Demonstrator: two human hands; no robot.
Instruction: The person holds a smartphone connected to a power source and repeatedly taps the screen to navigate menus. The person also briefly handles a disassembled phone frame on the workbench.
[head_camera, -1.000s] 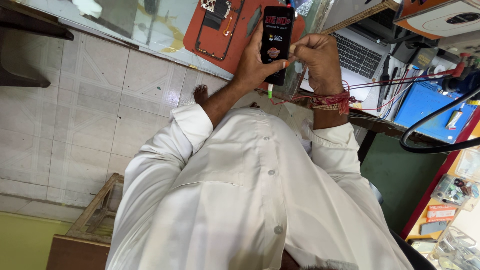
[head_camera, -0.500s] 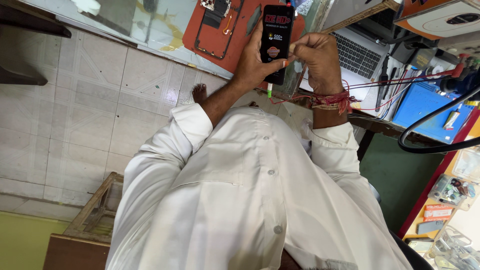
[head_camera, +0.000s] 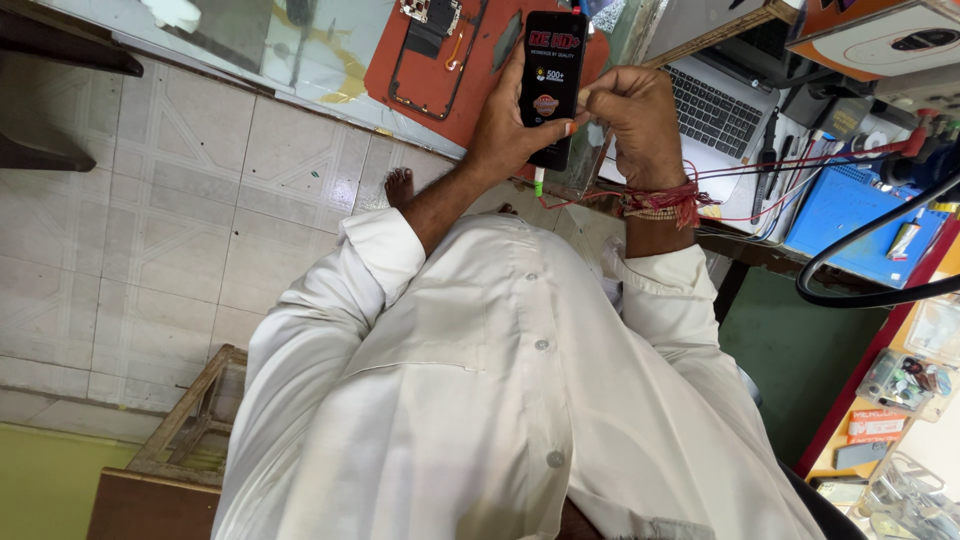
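Above the orange mat (head_camera: 480, 85), a black phone (head_camera: 552, 85) stands upright, its lit screen showing a logo, a cable plugged into its lower end. The left hand (head_camera: 510, 125) wraps around it, thumb across the lower glass. The right hand (head_camera: 630, 115) pinches closed at the phone's right edge. It looks like a power-on check; the next move seems to call for a steady grip. An opened phone shell (head_camera: 430, 50) lies on the mat; a laptop (head_camera: 715, 110) sits right of the phone.
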